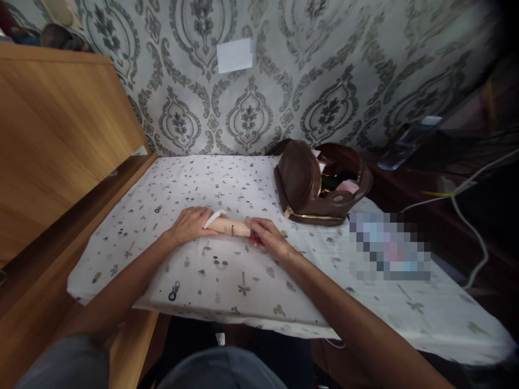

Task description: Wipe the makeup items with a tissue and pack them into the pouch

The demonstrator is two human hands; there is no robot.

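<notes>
Left hand [192, 222] and right hand [271, 237] clamp one tube [232, 227] between them; one bag [298, 175] sits at the worktop's [186, 181] back-right corner.

Looks like a room in a home, to judge by soft, patterned furnishings. Has a table [227, 312] covered in a white cloth [194, 183] with small plant-like prints. Shows grey-and-white damask-style wallpaper [249, 116] behind the table, with a white card [235, 55] above the table. Includes wood-grained furniture [60, 146] left of the table, a brown handbag [298, 178] sitting open on the table's far right part, and a clear bottle [409, 143] and a pale cable [486, 259] right of the table. Cannot be pinned down as bedroom, study or sitting room.
</notes>
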